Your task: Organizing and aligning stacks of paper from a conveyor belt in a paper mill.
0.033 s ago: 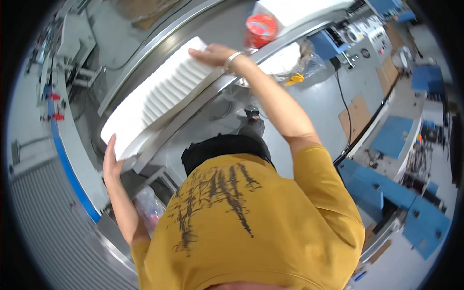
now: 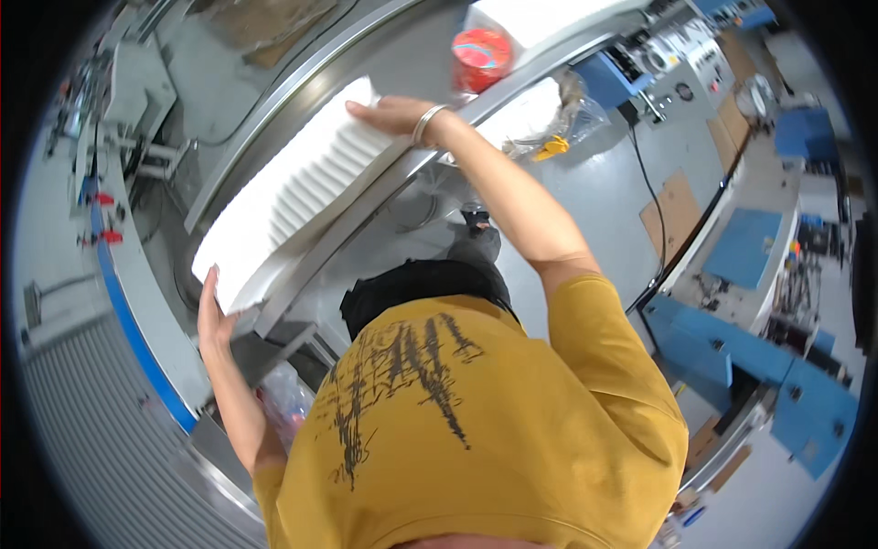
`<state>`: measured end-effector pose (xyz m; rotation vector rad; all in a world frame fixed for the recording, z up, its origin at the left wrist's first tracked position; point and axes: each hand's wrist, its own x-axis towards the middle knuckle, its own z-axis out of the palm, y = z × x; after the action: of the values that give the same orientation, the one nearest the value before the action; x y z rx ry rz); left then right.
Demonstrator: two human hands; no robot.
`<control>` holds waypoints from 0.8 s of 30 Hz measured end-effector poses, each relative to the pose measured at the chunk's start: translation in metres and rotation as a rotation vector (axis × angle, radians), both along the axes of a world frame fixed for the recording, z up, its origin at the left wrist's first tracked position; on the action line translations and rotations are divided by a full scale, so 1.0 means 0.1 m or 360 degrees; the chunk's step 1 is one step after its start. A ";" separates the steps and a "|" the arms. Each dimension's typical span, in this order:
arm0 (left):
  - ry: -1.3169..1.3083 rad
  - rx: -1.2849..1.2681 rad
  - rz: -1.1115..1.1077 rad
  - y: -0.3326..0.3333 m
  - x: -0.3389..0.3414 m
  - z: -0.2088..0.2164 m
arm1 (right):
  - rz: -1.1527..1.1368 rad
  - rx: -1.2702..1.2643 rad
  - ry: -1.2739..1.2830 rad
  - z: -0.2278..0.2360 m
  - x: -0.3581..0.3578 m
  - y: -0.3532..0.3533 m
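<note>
Between my two hands is a long, white, ribbed block (image 2: 283, 192), its top face rippled with crosswise ridges; it may be a stack of thin sheets, but I cannot tell. It lies tilted over a grey metal table (image 2: 416, 55) with a raised rim. My left hand (image 2: 213, 316) presses against the near left end, thumb and fingers set around its corner. At the far right end my right hand (image 2: 393, 116), with a pale band at the wrist, grips the edge, its thumb on top. The fingers beneath the block are hidden.
Further along the table sit a red round package (image 2: 481, 59) and a large white stack (image 2: 549, 23). Below the rim hangs a clear bag (image 2: 581, 114) near something yellow. A blue-edged bench (image 2: 137, 339) flanks my left; blue cabinets (image 2: 704, 343) stand on the right.
Both hands still hold the white block. Its right end and my right hand appear slightly further left and lower, and the background shifts a little too.
</note>
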<state>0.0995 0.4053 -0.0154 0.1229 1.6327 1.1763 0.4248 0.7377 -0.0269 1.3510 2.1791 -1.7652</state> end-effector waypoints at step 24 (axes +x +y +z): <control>0.0164 -0.0023 0.0126 0.58 0.58 -0.11 | -0.0109 -0.0029 0.0594 0.08 0.06 -0.09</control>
<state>0.1578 0.4636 -0.0262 0.1119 1.7499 1.2353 0.4310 0.7290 -0.0187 1.1839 2.3009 -2.2126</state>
